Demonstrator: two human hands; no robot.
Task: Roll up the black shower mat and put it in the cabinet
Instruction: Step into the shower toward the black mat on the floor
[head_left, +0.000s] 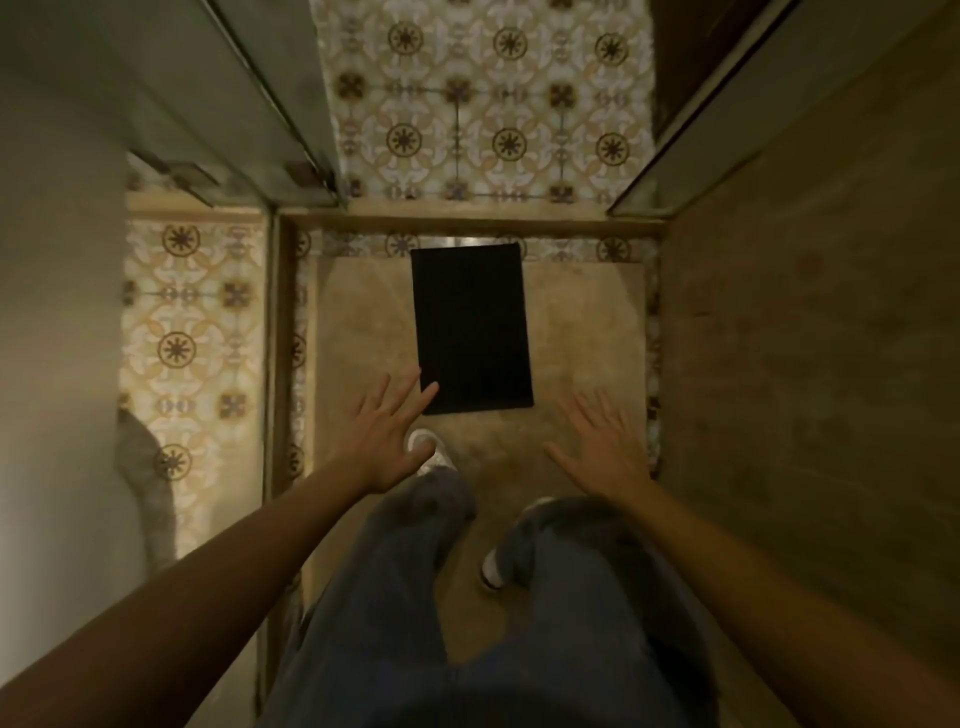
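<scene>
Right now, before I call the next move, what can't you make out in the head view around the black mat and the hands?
- Cabinet: not in the head view at all.
- left hand: fingertips overlap the black mat's near corner; contact or hovering cannot be told.
- right hand: spread open beside the mat; its height above the floor is unclear.
- Mat's far edge: meets a pale strip, detail too dim.
- Feet: mostly hidden by trouser legs.

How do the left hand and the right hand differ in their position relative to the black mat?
The left hand has fingertips overlapping the near left corner of the black mat in the picture; the right hand lies clear of it, to the right of the near right corner. The left hand points diagonally toward the mat; the right hand points straighter ahead. Both are open, fingers spread, holding nothing.
</scene>
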